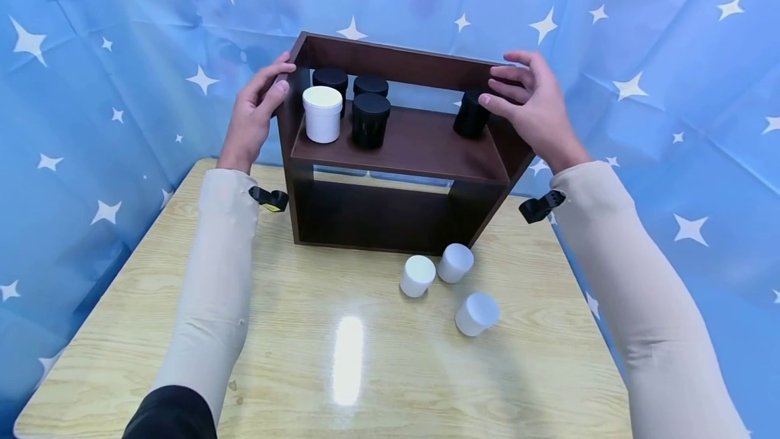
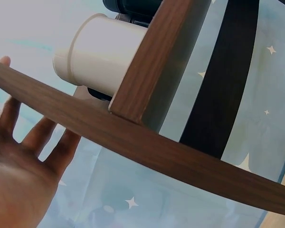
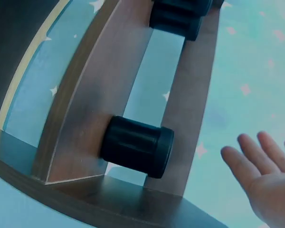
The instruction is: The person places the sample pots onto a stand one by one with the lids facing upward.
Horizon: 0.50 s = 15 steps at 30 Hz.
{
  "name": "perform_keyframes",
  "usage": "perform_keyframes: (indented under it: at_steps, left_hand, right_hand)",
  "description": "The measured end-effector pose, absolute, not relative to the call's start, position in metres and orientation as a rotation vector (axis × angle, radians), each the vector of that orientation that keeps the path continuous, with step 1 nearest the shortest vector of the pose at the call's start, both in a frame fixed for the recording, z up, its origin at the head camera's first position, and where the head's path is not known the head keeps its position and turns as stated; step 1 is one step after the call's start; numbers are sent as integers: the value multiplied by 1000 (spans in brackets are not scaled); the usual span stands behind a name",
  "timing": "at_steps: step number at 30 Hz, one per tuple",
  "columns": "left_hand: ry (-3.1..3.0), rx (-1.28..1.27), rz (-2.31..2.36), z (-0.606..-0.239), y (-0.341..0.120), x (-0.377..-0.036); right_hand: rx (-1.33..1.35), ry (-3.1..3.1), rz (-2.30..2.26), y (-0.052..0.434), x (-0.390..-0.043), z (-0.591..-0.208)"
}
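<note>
Dark-brown wood forms the shelf; in the head view its long axis runs left to right, open front toward the camera, the left hand resting at its left side. Upright at its right end stands a black jar.

Left wrist view: loose fingers, spread behind the side panel.

Right wrist view: the right hand, fingers slightly apart, grips nothing; the jar's lid points right.

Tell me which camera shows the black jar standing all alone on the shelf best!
The right wrist view: the black jar looks big there, with nothing in front of it. The head view shows it smaller, slightly covered by the right hand. The left wrist view doesn't show it.
</note>
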<state>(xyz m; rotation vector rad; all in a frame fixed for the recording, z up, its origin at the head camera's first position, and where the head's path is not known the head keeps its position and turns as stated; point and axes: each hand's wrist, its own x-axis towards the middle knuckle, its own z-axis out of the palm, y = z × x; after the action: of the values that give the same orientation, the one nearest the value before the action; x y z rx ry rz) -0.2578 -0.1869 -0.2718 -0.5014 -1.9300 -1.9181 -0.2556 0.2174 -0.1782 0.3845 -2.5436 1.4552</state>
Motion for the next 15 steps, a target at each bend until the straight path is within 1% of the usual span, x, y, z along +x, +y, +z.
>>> perform_keyframes:
  at_steps: [9,15]
  left_hand:
    - [-1947,-492,-1905,-272,-187,-259]
    - [-1934,-499,-1915,-272,-187,-258]
  right_hand:
    - [638,-2449,1627,224,-234,-188]
    - [720,-2504,1577,223,-219,-196]
